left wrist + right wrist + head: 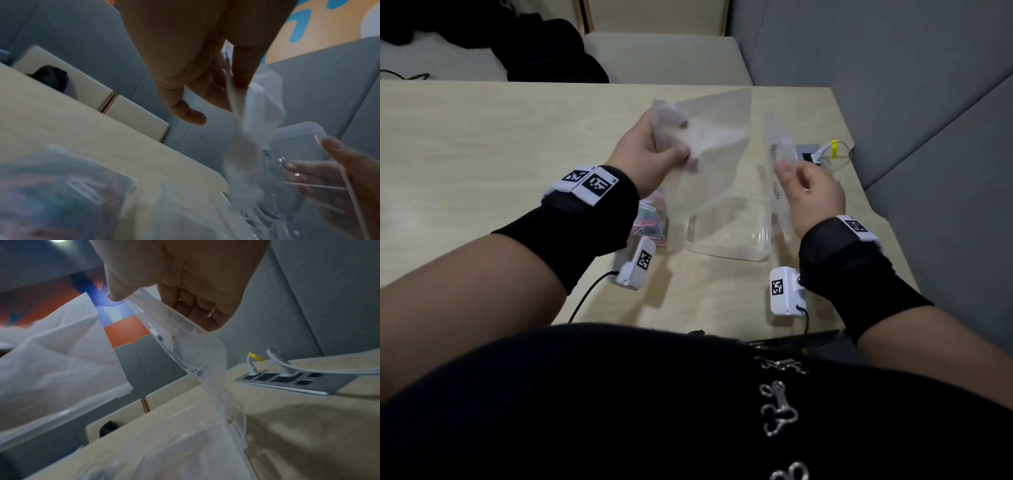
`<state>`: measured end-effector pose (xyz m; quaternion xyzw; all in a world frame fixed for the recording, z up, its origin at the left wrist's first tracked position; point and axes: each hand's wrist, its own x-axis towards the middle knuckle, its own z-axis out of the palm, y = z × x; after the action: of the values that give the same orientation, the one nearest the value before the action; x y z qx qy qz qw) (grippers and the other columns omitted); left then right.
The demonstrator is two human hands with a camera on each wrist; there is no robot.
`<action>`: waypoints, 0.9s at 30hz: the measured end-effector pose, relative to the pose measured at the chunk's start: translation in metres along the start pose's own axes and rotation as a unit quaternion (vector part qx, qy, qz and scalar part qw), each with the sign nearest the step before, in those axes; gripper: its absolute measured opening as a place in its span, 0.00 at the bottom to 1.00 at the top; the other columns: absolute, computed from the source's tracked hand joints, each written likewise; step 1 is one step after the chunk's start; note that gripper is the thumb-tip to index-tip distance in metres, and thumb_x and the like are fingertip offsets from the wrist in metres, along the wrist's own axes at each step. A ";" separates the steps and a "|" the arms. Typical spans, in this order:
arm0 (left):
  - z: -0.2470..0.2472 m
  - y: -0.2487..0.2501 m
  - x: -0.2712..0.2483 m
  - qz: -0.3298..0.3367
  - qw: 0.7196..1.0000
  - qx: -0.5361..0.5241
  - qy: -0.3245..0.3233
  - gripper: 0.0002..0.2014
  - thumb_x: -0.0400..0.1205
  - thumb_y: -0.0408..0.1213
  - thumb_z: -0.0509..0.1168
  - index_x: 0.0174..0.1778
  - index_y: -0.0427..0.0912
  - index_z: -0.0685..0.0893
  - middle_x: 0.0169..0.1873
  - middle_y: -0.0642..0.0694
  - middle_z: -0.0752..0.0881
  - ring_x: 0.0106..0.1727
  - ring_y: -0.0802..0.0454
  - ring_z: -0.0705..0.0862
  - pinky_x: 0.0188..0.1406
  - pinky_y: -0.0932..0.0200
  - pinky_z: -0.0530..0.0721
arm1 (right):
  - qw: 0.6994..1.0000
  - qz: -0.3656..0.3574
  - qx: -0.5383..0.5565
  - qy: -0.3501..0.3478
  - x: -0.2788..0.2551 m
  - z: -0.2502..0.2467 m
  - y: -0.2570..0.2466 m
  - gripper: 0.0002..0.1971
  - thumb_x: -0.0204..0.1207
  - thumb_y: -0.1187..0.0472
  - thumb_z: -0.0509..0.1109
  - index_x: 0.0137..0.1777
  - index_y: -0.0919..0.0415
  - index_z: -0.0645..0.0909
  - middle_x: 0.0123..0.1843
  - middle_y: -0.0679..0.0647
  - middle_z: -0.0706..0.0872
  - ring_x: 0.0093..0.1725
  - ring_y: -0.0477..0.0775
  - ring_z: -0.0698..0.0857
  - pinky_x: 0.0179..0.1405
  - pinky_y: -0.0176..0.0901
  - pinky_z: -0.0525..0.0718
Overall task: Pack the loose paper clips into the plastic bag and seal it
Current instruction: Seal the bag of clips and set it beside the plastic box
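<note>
My left hand [671, 150] holds a translucent plastic bag [709, 137] up above the table, pinching its near corner; in the left wrist view the fingers [242, 78] pinch the film of the bag [259, 113]. A heap of coloured paper clips [650, 219] lies on the table under my left wrist, blurred in the left wrist view [51, 194]. My right hand [791, 171] grips the raised clear lid [774, 144] of a clear plastic box [729, 236]. The right wrist view shows thumb and curled fingers [195, 308] on the lid [185, 344].
A power strip [808, 152] with white plugs and a yellow-tagged cable [834, 145] sits at the table's right edge, behind the box. Grey padded walls close the right side. A dark bundle [551, 51] lies on the bench beyond the table [482, 137].
</note>
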<state>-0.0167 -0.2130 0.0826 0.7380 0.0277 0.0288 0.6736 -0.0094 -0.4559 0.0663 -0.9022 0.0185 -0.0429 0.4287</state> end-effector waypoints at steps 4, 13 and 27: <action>0.022 -0.007 0.004 -0.008 0.999 0.014 -0.038 0.15 0.78 0.26 0.68 0.54 0.48 0.75 0.39 0.46 0.85 0.36 0.61 0.87 0.39 0.68 0.84 | 0.998 0.017 0.052 0.033 0.002 -0.015 0.005 0.19 0.81 0.43 0.62 0.42 0.59 0.82 0.37 0.57 0.82 0.34 0.42 0.76 0.34 0.28 0.71; 0.062 -0.047 0.012 -0.052 0.876 0.475 -0.064 0.44 0.69 0.50 0.76 0.78 0.48 0.61 0.67 0.44 0.78 0.69 0.38 0.75 0.63 0.42 0.78 | 0.998 0.003 0.053 0.023 -0.003 -0.025 0.012 0.17 0.81 0.47 0.65 0.30 0.49 0.75 0.28 0.42 0.72 0.28 0.33 0.74 0.32 0.24 0.69; 0.070 -0.083 -0.029 0.061 0.686 0.661 -0.299 0.23 0.83 0.58 0.52 0.73 0.59 0.72 0.70 0.53 0.77 0.74 0.45 0.74 0.78 0.23 0.40 | 0.997 -0.005 0.075 0.008 0.002 -0.016 0.015 0.16 0.79 0.44 0.66 0.56 0.54 0.85 0.48 0.48 0.83 0.46 0.42 0.79 0.51 0.32 0.77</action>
<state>-0.0402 -0.2776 -0.0062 0.9614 -0.2088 -0.1779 -0.0192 -0.0084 -0.4775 0.0650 -0.8672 0.0141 -0.0541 0.4948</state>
